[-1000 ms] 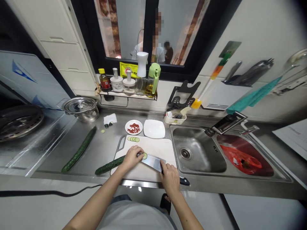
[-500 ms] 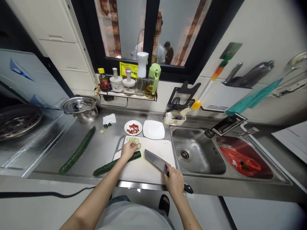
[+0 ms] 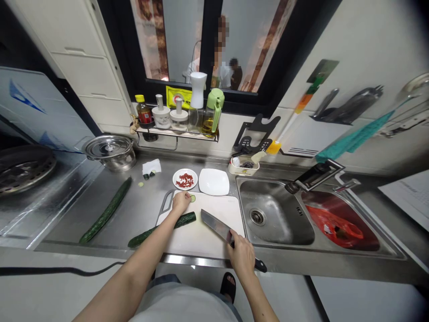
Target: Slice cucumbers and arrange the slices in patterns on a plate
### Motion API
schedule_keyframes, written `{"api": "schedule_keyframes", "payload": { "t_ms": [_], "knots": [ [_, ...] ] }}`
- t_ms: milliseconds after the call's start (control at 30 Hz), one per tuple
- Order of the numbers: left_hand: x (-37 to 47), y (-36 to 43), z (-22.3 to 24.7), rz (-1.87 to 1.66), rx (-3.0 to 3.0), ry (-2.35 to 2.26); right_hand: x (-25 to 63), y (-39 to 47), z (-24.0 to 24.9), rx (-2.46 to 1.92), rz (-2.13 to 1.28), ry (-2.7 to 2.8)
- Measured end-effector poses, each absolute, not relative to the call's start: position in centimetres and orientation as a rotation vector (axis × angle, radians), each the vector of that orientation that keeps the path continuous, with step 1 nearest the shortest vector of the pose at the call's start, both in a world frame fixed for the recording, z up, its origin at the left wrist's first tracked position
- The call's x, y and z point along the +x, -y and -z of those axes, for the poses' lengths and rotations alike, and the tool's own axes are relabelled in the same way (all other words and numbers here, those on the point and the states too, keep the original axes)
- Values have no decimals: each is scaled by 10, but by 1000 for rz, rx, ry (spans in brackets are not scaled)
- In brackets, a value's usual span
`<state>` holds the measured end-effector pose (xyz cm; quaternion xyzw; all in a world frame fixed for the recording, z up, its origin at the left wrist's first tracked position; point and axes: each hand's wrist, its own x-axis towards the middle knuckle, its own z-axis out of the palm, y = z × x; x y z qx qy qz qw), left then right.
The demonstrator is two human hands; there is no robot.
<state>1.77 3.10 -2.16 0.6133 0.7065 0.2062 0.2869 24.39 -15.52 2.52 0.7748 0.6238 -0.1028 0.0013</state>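
Observation:
My left hand point(image 3: 181, 202) is over the far left part of the white cutting board point(image 3: 219, 205), its fingers pinched on a thin cucumber slice point(image 3: 192, 198). Below that hand a cut cucumber point(image 3: 186, 218) lies partly on the board, its left end past the board's edge; my forearm crosses over it. My right hand point(image 3: 242, 253) grips a kitchen knife point(image 3: 214, 223) near the base of its blade, and the black handle sticks out behind the palm. The blade points away to the left, close above the board. The other slices are hidden behind my left hand.
A whole cucumber point(image 3: 106, 210) lies on the counter at left. Behind the board stand a plate of red pieces point(image 3: 185, 179) and a white square plate point(image 3: 214, 181). The sink point(image 3: 278, 210) is to the right, a lidded pot point(image 3: 112, 152) back left.
My left hand has moved away from me across the board with the cucumber slice, now covering where several slices lay. My right hand and the knife have hardly moved.

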Motion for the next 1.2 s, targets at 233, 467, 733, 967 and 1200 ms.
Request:
{"api": "schedule_keyframes", "payload": {
  "t_ms": [233,467,733,967,1200],
  "knots": [
    [20,-38,24,-521,1798,-1880,244,157,-24,2418,311,-1947],
    [18,-32,19,-480,1921,-1847,245,155,-23,2419,333,-1956],
    [17,-29,19,-400,1958,-1840,241,151,-23,2444,349,-1968],
    [17,-31,23,-456,1951,-1817,240,148,-24,2444,345,-1986],
    [11,-27,22,-665,1804,-1815,239,144,-26,2462,345,-1993]
  ]
}}
